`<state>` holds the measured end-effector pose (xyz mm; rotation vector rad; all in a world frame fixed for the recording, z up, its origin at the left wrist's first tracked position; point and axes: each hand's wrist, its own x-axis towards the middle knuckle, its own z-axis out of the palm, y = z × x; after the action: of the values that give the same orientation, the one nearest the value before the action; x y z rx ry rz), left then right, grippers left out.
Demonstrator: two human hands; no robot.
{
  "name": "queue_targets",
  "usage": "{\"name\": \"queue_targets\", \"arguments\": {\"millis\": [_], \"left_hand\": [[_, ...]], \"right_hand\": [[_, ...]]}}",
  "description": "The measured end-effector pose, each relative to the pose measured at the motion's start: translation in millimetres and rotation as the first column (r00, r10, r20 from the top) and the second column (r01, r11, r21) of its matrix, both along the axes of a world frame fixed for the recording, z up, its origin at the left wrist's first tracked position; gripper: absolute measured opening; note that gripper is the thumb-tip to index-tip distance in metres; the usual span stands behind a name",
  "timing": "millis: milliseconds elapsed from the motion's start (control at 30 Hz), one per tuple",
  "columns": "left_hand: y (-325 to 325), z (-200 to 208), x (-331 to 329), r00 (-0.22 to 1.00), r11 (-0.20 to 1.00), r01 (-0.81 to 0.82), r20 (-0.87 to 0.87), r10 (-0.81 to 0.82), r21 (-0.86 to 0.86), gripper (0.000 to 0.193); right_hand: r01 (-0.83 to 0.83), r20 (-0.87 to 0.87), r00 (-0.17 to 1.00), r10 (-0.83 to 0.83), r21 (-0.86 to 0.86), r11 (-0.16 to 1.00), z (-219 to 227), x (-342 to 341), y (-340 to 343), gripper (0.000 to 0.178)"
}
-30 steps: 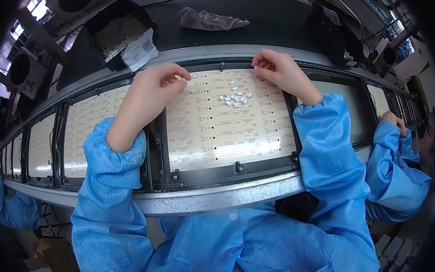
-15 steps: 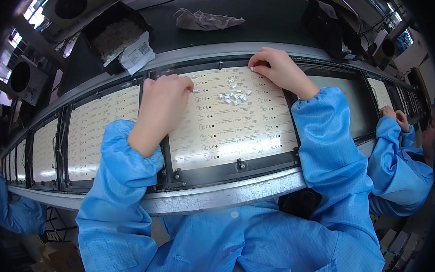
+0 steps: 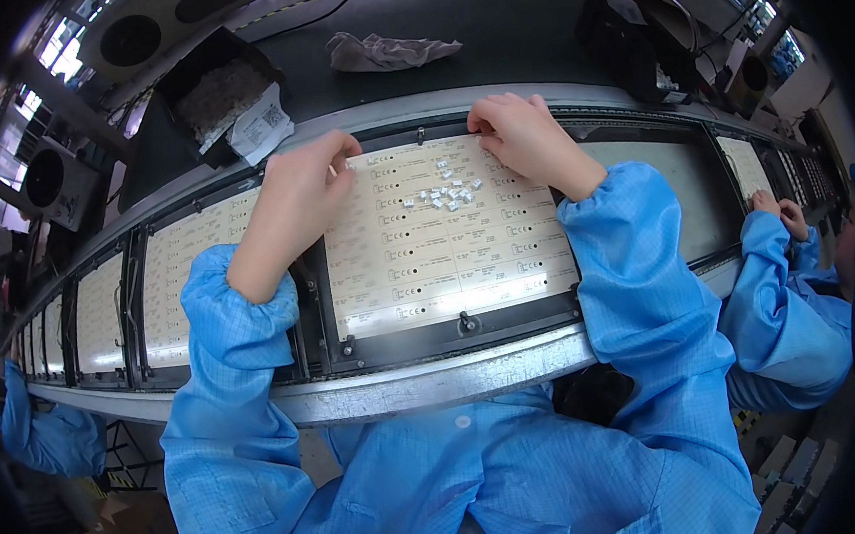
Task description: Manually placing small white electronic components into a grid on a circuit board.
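Observation:
A pale printed circuit board panel [image 3: 428,262] lies in a black frame before me, with repeated rows of print. A loose cluster of small white connectors [image 3: 454,194] rests on its upper middle, and one sits slightly apart to the left. My left hand [image 3: 300,196] is over the panel's upper left edge, thumb and fingers curled toward each other; whatever is between them is hidden. At the panel's far edge, my right hand [image 3: 533,141] pinches a small white connector, mostly covered by the fingertips.
Behind the line stand a black bin [image 3: 218,93] of small pale parts with a labelled bag [image 3: 260,125], a crumpled cloth [image 3: 392,53] and another black bin [image 3: 646,50]. More framed panels [image 3: 192,272] continue leftward. A co-worker's hands [image 3: 781,212] work at the right.
The whole view has shifted slightly. My left hand has drawn away to the left from the connectors, its fingers looser. My right hand's fingertips have come down at the panel's far edge.

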<state>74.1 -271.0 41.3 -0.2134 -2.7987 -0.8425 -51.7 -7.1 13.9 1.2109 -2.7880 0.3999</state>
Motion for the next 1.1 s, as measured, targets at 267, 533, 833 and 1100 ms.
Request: {"name": "queue_targets", "arguments": {"millis": [267,533,833,1100], "left_hand": [[-5,-27,-21,0.997,0.989,0.067,-0.016,-0.07,-0.135,0.011],[-11,-29,-21,0.99,0.969,0.102,-0.068,-0.12,-0.225,0.01],[-13,-33,-19,0.985,0.968,0.097,-0.116,-0.126,-0.233,0.013],[-3,-33,-18,0.985,0.97,0.108,-0.108,-0.134,-0.219,0.012]], "right_hand": [[-0.243,0.064,0.966,0.252,-0.116,0.963,-3,19,-13,0.024],[-0.229,0.051,0.97,0.237,-0.127,0.965,-17,21,-29,0.013],[-0.165,0.109,0.978,0.175,-0.094,0.982,-16,19,-28,0.014],[-0.177,0.084,0.978,0.19,-0.141,0.974,-2,18,-22,0.015]]}}
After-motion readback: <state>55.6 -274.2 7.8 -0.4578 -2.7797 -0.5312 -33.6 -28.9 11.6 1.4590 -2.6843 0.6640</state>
